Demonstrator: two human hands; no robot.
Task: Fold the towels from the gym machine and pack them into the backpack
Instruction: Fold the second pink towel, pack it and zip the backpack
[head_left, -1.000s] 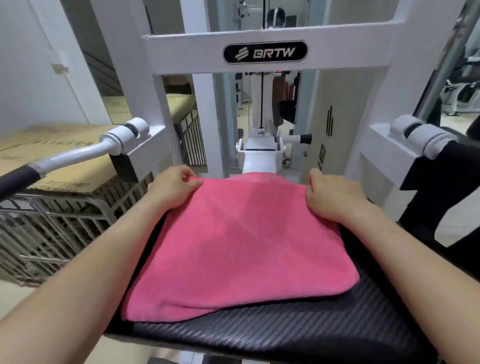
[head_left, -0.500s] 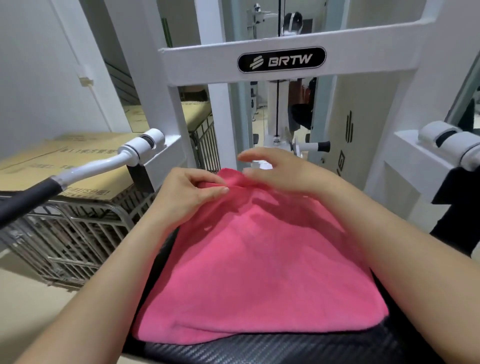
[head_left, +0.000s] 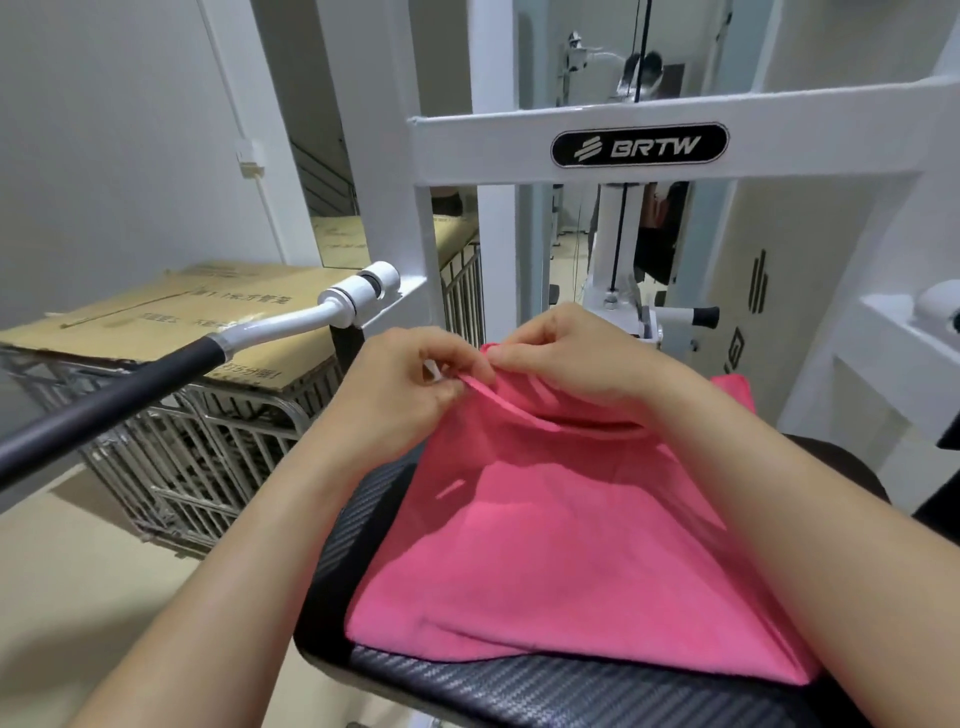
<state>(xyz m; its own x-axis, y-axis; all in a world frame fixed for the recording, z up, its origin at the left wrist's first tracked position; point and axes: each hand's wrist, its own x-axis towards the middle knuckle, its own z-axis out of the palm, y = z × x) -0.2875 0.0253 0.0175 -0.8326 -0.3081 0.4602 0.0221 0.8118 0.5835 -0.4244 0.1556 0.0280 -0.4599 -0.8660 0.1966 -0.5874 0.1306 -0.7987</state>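
A pink towel (head_left: 561, 545) lies folded on the black padded seat (head_left: 519, 686) of the white gym machine (head_left: 519, 140). My left hand (head_left: 400, 379) pinches the towel's far left corner between thumb and fingers. My right hand (head_left: 566, 353) pinches the same far edge right beside it, so both hands meet at the top of the towel. The upper layer is lifted a little and a gap shows between the layers. No backpack is in view.
A black-gripped handle bar (head_left: 130, 395) of the machine juts toward me on the left. Behind it a metal cage cart (head_left: 197, 467) carries flat cardboard (head_left: 156, 312). A white machine arm (head_left: 893, 322) stands at the right.
My right hand has crossed from the towel's far right corner to the far left, next to my left hand. Both now pinch the far edge and the top layer has risen.
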